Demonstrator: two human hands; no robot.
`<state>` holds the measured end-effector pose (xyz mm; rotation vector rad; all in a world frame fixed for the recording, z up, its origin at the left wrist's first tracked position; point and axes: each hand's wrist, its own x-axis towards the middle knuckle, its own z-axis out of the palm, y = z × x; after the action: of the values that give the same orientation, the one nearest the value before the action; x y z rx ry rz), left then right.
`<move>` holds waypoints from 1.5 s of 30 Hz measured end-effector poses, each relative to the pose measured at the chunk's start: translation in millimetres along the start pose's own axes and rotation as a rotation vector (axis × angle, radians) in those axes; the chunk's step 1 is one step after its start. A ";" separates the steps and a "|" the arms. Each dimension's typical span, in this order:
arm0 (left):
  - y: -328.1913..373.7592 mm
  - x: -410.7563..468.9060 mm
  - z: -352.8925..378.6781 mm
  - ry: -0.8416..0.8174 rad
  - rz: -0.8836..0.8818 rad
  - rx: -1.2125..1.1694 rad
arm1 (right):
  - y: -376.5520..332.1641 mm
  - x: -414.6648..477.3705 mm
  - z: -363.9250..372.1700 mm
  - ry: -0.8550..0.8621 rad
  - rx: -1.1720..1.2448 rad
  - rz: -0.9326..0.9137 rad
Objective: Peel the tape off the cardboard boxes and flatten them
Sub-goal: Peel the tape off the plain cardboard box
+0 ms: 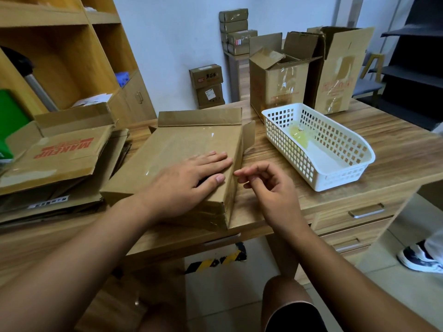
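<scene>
from my feed the cardboard box lies flat on the wooden desk in the centre of the frame. its long axis runs from the near desk edge up toward the wall, leaning a little to the right. the far end is open, with one flap standing toward the top of the frame and a side flap sticking out right. glossy clear tape runs along its top face.

the left hand rests flat on the box's near right part, fingers straight and together. the right hand is just beside the box's right edge, fingers loosely curled, index tip at the edge. i can't tell if it pinches any tape.

a white basket at centre right holds crumpled tape. flattened cardboard is stacked at the left.
</scene>
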<state>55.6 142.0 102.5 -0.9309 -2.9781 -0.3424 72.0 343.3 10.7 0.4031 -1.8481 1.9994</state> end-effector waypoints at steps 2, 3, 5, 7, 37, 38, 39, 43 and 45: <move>-0.5 -0.2 1.3 0.000 -0.006 0.007 | 0.4 -1.3 1.1 0.006 0.038 -0.005; -0.6 0.0 1.8 0.000 -0.008 0.011 | 0.4 -2.1 1.7 0.011 0.057 -0.005; -0.7 0.4 2.3 0.004 -0.008 0.014 | 0.5 -3.1 2.8 0.019 0.075 -0.010; -1.1 0.7 2.7 0.008 -0.007 0.012 | 1.1 -3.3 3.4 0.025 0.067 -0.020; -0.4 0.6 4.3 0.039 -0.024 -0.021 | 6.7 -4.6 3.8 0.018 0.004 -0.065; -0.4 0.6 4.2 0.037 -0.026 -0.018 | 6.7 -4.6 3.6 0.014 -0.006 -0.067; 0.3 0.5 3.9 0.036 -0.029 -0.014 | 7.0 -5.0 3.3 0.008 -0.018 -0.066; 2.5 0.1 2.9 0.047 -0.027 -0.018 | 7.6 -8.0 0.7 -0.058 -0.123 -0.070; 2.8 -0.6 2.4 0.046 -0.028 -0.023 | 7.7 -8.6 0.2 -0.059 -0.120 -0.076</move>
<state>57.8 144.4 100.7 -0.8710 -2.9542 -0.3935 76.0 341.9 0.0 0.4940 -1.9467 1.8347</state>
